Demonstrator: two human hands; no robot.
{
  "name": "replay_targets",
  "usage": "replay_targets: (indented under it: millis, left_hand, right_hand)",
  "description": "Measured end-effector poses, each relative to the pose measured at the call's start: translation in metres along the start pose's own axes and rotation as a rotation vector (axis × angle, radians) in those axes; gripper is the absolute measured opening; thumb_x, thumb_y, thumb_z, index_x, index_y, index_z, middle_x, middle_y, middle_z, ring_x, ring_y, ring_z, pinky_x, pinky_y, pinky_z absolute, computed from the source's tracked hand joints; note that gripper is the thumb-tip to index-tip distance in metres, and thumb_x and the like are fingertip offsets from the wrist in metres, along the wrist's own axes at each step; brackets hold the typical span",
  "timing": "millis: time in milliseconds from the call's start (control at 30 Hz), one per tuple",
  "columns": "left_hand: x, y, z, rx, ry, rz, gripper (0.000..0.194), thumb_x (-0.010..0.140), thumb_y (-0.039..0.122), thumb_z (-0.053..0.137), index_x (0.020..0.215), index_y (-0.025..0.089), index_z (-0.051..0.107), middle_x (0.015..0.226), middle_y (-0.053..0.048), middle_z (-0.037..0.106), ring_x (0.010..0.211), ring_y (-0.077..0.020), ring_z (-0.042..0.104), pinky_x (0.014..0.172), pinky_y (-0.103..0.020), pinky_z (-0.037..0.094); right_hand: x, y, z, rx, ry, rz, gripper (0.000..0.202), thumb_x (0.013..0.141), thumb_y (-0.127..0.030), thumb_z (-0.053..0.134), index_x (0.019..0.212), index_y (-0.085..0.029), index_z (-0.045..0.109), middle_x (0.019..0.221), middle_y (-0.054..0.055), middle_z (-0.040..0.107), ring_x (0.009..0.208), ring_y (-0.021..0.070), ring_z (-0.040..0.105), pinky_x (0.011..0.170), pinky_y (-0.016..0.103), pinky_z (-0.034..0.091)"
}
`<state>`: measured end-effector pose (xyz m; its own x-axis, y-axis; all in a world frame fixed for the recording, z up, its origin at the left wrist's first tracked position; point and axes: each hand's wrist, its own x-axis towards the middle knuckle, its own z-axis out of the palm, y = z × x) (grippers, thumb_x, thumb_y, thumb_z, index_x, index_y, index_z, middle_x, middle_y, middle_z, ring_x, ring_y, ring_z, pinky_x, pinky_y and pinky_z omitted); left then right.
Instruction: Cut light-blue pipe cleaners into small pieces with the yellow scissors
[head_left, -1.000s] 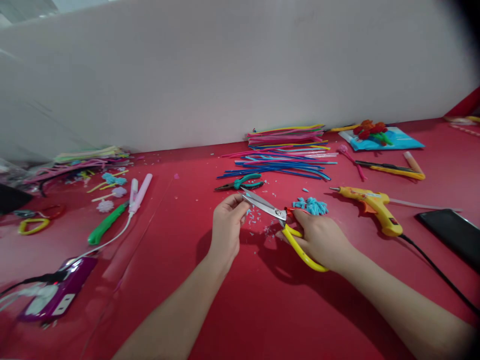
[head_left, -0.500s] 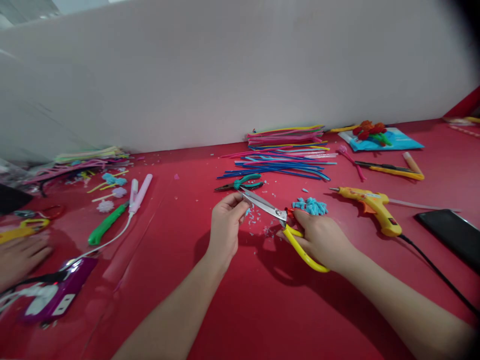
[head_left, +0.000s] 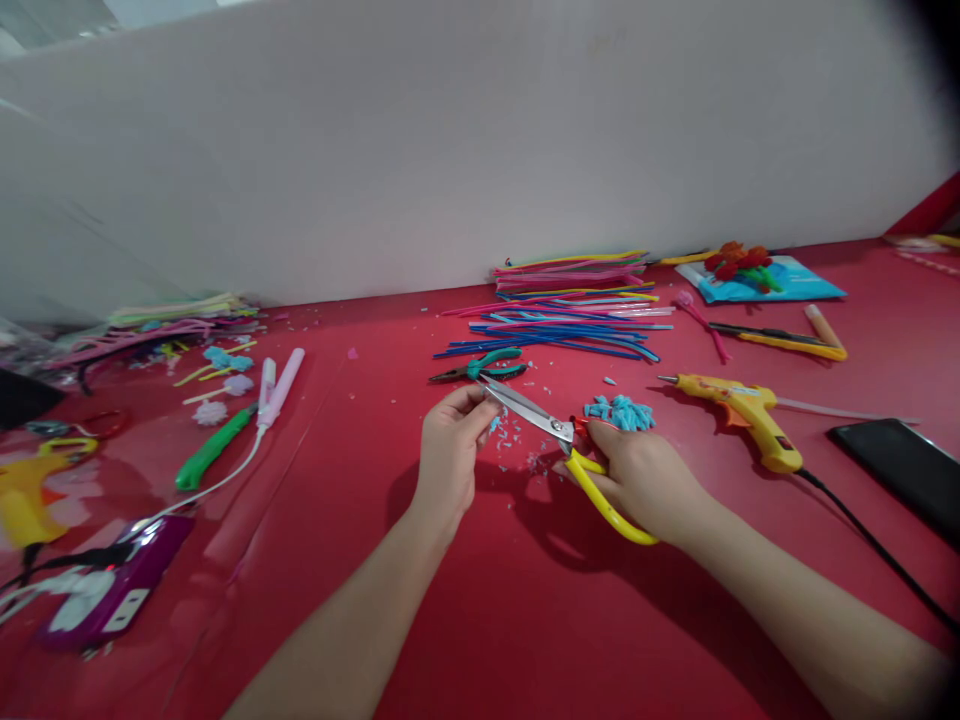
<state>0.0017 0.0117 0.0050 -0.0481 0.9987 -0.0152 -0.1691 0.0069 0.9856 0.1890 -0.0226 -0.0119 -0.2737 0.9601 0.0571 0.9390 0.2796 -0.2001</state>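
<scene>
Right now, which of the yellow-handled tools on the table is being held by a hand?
The scissors: the right hand grips their yellow handles. The yellow glue gun to its right lies untouched on the red table.

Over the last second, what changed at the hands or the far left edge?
At the far left a yellow glue gun has come in where another person's hand showed half a second ago. The left hand still pinches at the blade tips; the right hand keeps the yellow-handled scissors. Pliers unmoved.
</scene>
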Motion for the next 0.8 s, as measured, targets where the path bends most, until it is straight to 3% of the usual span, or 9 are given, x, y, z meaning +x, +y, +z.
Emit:
replay_targets:
  millis: [200,600,700,800]
  left_hand:
    - [0.0005,0.0018,0.0008,0.002,0.025,-0.031,0.010,0.062,0.022,0.060,0.067,0.014,0.055,0.050,0.005,0.044,0.039,-0.0024,0.029,0.037,-0.018,0.016]
    - [0.0018,0.0023,-0.0025,-0.008,-0.047,0.001,0.011,0.064,0.023,0.060,0.068,0.014,0.056,0.056,0.004,0.048,0.041,-0.0018,0.030,0.038,-0.018,0.017]
    - [0.0018,0.0020,-0.0022,0.033,-0.073,-0.001,0.012,0.065,0.026,0.060,0.066,0.015,0.055,0.052,0.005,0.045,0.041,-0.0025,0.029,0.039,-0.018,0.018]
    - [-0.0009,-0.0014,0.0015,0.159,-0.135,-0.019,0.012,0.064,0.027,0.060,0.067,0.016,0.057,0.050,0.006,0.044,0.044,-0.0043,0.034,0.044,-0.018,0.026]
  right_hand:
    - [-0.0001,0.0028,0.0023,0.006,-0.002,0.003,0.038,0.078,-0.055,0.031,0.072,-0.019,0.045,0.052,0.001,0.051,0.044,0.0123,0.044,0.044,0.025,0.014]
    - [0.0017,0.0084,-0.0024,-0.003,0.012,0.044,0.028,0.074,-0.047,0.041,0.068,-0.019,0.045,0.049,0.000,0.048,0.044,0.0115,0.040,0.045,0.024,0.014]
    - [0.0044,0.0080,-0.0026,0.142,0.011,0.088,0.028,0.073,-0.045,0.043,0.066,-0.019,0.046,0.051,0.000,0.048,0.045,0.0110,0.038,0.045,0.024,0.017]
    - [0.0070,0.0024,-0.0044,0.507,0.014,0.177,0.024,0.072,-0.042,0.045,0.065,-0.019,0.046,0.052,-0.002,0.046,0.045,0.0096,0.039,0.044,0.022,0.023]
